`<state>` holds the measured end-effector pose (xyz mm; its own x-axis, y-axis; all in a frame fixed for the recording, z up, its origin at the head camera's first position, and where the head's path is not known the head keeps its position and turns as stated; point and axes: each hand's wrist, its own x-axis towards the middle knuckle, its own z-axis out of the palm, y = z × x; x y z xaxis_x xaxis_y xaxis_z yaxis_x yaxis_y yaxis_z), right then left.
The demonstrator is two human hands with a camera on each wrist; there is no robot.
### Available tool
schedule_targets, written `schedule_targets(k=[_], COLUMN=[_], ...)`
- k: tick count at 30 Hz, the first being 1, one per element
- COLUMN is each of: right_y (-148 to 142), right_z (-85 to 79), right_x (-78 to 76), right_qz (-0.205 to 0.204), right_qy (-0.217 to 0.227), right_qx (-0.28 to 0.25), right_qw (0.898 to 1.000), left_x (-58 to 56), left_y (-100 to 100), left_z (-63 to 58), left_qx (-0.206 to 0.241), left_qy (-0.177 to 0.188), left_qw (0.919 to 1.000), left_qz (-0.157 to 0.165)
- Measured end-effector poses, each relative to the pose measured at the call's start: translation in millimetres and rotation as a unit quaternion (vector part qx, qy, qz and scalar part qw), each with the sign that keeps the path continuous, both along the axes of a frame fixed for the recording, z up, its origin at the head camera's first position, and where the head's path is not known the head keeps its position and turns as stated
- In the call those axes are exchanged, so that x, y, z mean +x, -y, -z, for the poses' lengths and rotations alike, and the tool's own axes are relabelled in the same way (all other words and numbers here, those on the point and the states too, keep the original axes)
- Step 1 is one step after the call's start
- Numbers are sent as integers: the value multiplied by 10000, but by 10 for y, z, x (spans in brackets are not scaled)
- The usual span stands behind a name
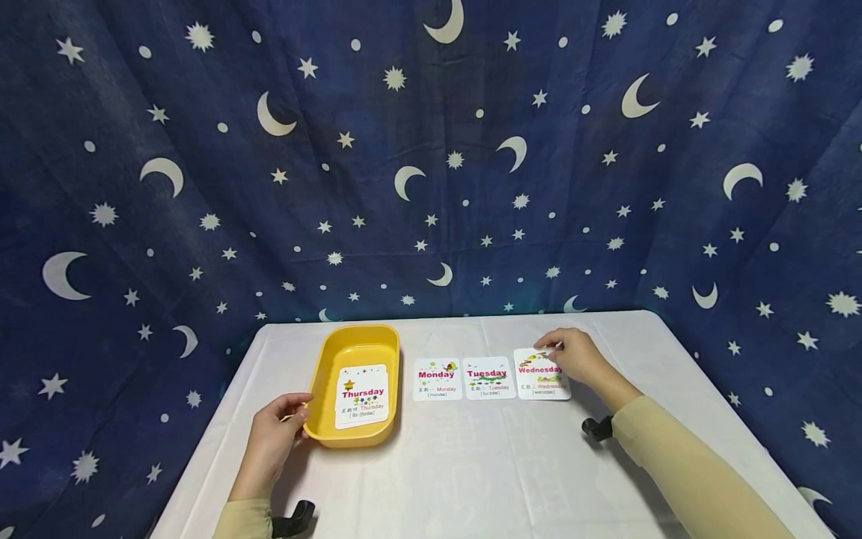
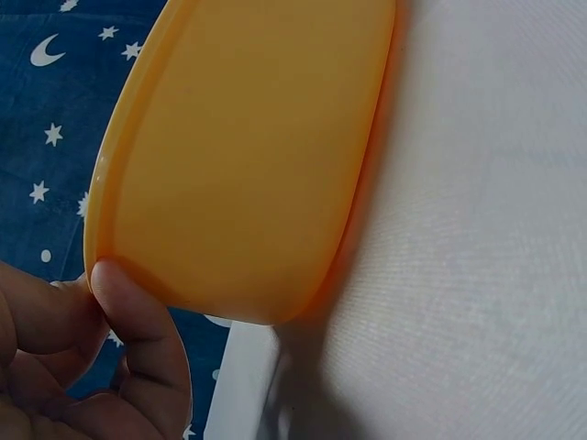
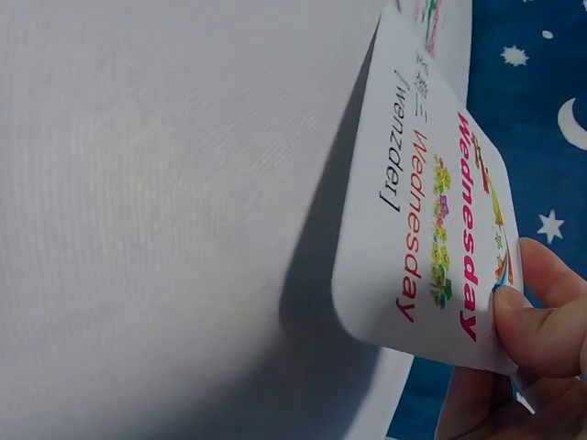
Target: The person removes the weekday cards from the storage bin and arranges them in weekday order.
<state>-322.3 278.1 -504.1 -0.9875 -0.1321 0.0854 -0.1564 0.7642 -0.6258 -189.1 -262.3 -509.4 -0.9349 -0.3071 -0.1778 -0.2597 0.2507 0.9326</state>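
In the head view my right hand [image 1: 576,357] pinches the Wednesday card [image 1: 539,383] by its upper right edge, at the right end of a row. The right wrist view shows that card [image 3: 404,220] tilted, with a shadow on the cloth below it and the thumb on its printed face. To its left lie the Tuesday card [image 1: 489,379] and the Monday card [image 1: 438,380], face up. My left hand [image 1: 277,430] grips the rim of a yellow plastic tray [image 1: 393,359] between thumb and fingers. Inside the tray is a small stack of cards, the Thursday card [image 1: 361,395] on top.
A white cloth covers the table [image 1: 471,479]. Behind it hangs a dark blue curtain [image 1: 431,187] with moons and stars. Black curved wrist mounts [image 1: 293,520] stick out from both sleeves close over the tabletop.
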Motion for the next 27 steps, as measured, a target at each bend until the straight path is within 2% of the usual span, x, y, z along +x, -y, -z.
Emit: schedule_targets(k=[6, 12, 27], right_y=[23, 58, 111], right_z=[66, 138, 241], right_x=[-68, -104, -170], right_qz=[-27, 65, 110], right_qy=[101, 287, 340], right_qx=[365, 410, 648], right_qw=[9993, 9987, 9973], left_x=[-7, -7, -7], left_y=[-2, 0, 9], left_z=[18, 27, 19], left_qx=[49, 73, 79], left_qy=[7, -8, -31], left_qw=[10000, 10000, 10000], left_qz=[-19, -13, -16])
